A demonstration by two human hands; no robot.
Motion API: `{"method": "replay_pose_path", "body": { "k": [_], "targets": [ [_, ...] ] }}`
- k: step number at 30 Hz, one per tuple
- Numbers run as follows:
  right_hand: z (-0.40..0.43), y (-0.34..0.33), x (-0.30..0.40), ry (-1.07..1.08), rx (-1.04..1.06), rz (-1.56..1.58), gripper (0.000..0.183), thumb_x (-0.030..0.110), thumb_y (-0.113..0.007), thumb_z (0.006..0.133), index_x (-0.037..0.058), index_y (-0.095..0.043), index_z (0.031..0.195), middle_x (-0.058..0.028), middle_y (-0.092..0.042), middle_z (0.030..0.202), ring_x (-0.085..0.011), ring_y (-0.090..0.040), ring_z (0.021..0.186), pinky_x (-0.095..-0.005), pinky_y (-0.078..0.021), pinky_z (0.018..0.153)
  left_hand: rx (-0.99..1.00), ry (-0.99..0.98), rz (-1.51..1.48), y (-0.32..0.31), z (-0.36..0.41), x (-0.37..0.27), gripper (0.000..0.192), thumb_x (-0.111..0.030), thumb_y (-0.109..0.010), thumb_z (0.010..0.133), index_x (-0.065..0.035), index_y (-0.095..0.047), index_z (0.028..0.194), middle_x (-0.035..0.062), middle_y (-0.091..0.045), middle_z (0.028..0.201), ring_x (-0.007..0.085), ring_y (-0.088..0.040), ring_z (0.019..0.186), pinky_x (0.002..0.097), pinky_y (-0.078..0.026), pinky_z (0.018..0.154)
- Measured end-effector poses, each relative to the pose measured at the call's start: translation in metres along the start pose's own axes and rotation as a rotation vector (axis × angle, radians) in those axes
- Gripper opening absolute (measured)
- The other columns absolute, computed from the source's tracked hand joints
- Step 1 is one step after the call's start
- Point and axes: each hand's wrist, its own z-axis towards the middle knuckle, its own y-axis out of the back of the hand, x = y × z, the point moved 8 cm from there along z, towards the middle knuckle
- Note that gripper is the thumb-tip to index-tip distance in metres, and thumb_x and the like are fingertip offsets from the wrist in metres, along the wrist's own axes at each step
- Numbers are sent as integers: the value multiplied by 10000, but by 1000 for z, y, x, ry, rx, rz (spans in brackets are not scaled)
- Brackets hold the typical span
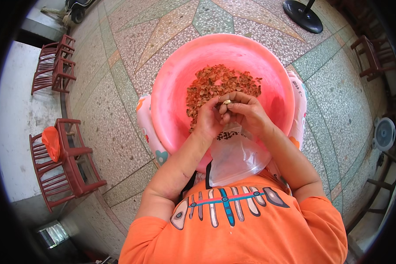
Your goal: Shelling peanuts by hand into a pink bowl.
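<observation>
My right hand (248, 107) pinches a small pale-yellow piece (227, 102) between thumb and fingers. My left hand (208, 117) is curled close against the right one. Its fingertips are partly hidden, so what it holds cannot be made out. Both hands are over a large pink plastic basin (175, 62). A heap of dried brown and orange husks or pods (217, 81) covers part of the basin's bottom. Below my hands a clear plastic bag (236, 161) lies over the basin's near rim, with small dark bits (229, 134) at its far end.
My legs in patterned trousers (148, 128) flank the basin. Wooden chairs (74, 158) stand at the left, one with a red plastic bag (51, 143) on it. A black round stand base (303, 16) is at the far right. Another chair (369, 57) stands at right.
</observation>
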Motion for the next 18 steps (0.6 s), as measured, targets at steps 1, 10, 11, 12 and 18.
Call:
{"method": "replay_pose_path", "body": {
  "k": [1, 10, 11, 12, 18],
  "targets": [
    [0, 1, 1, -2, -2, 23, 197, 76, -516, 878, -2, -558, 1054, -87, -624, 869, -152, -619, 687, -273, -515, 670, 0, 0, 1, 0, 0, 0, 214, -239, -455, 889, -76, -543, 782, 1, -449, 559, 159, -441, 452, 240, -370, 404],
    [3, 5, 2, 33, -27, 84, 155, 86, -476, 885, -15, -540, 983, -101, -605, 803, -155, -598, 627, -310, -525, 576, 82, -19, 67, -8, -5, -5, 253, -255, -420, 905, -64, -553, 806, 17, -472, 607, 159, -460, 498, 244, -382, 428],
    [3, 6, 2, 34, -28, 84, 155, 86, -476, 885, -15, -540, 983, -101, -605, 803, -155, -598, 627, -310, -525, 576, 89, 3, 86, -10, -7, -3, 256, -258, -410, 910, -58, -540, 817, 28, -479, 627, 161, -461, 513, 255, -385, 435],
    [3, 7, 3, 41, -36, 97, 134, 74, -457, 874, -12, -530, 946, -106, -597, 781, -156, -582, 602, -317, -519, 545, 97, 24, 104, -12, -9, -1, 259, -261, -400, 914, -52, -526, 829, 39, -486, 646, 164, -463, 528, 266, -387, 442],
    [3, 10, 6, 64, -123, 126, 118, 51, -409, 816, 0, -503, 864, -96, -536, 687, -145, -471, 500, -309, -446, 450, -2, -27, 76, 3, 0, -3, 250, -283, -413, 918, -48, -481, 869, 60, -511, 742, 160, -470, 610, 269, -363, 462]
  ]
}}
